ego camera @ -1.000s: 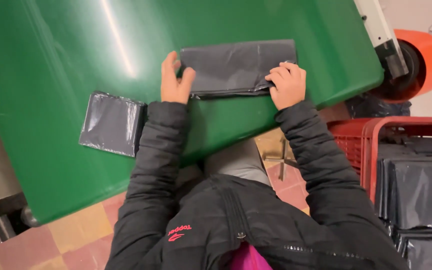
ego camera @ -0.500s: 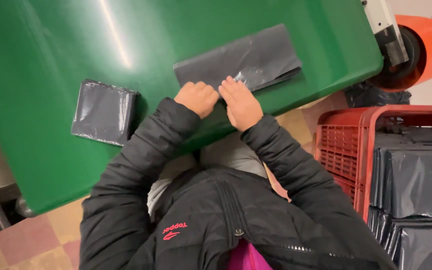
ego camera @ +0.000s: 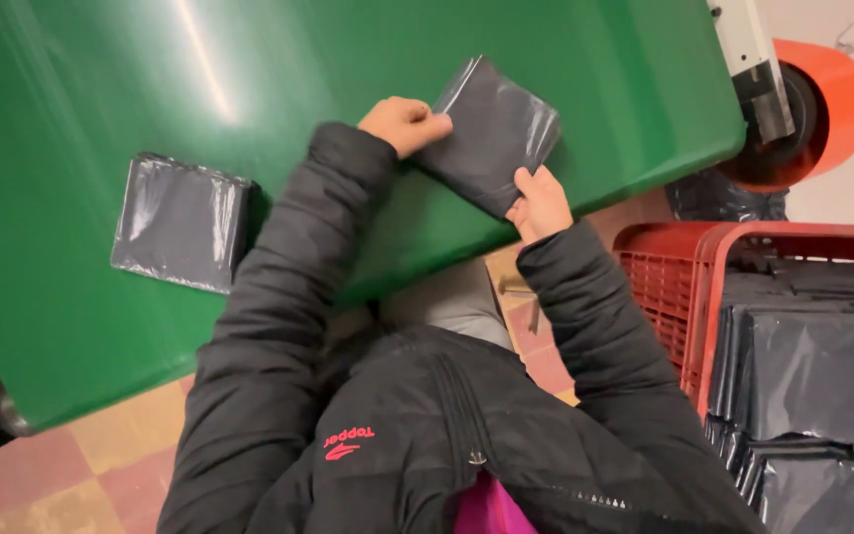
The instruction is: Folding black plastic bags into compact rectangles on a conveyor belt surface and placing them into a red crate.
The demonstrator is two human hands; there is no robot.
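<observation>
Our left hand (ego camera: 402, 123) pressed its closed fingers on the left edge of the folded dark plastic bag (ego camera: 491, 133) on the green bench (ego camera: 348, 59), while our right hand (ego camera: 541, 203) pinched its near corner. We judged the bag light, limp and slick, best held by its folded edges. Our fingertips underneath were hidden, and the red crate (ego camera: 674, 287) was cut off at right.

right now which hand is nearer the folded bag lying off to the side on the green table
Left. The left hand is closer to that folded bag; the right hand sits farther off, beyond the bag being folded.
</observation>
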